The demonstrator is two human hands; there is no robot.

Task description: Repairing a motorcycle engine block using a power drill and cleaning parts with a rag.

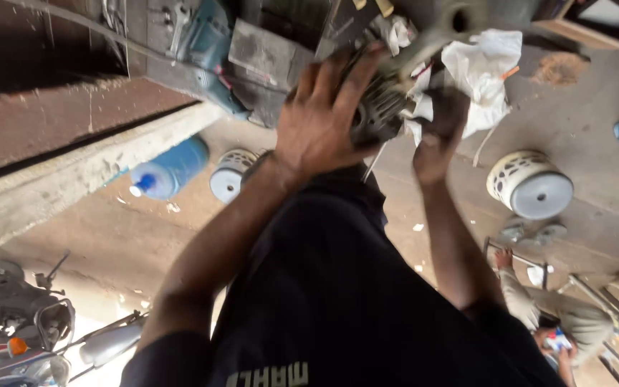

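Two hands on one finned metal motor part [377, 115]: left hand [324, 118] wrapped round it, right hand [438, 132] gripping far side w/ white rag [485, 68]; blurred.

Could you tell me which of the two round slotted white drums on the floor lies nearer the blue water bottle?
The smaller-looking drum, just right of the blue water bottle; the other drum sits far off to the right.

Black short-sleeved shirt, bare forearms

A repair workshop: power drill [209, 50], fan motor housings [531, 185] and parked motorbike [23, 322] on bare concrete floor [130, 244]
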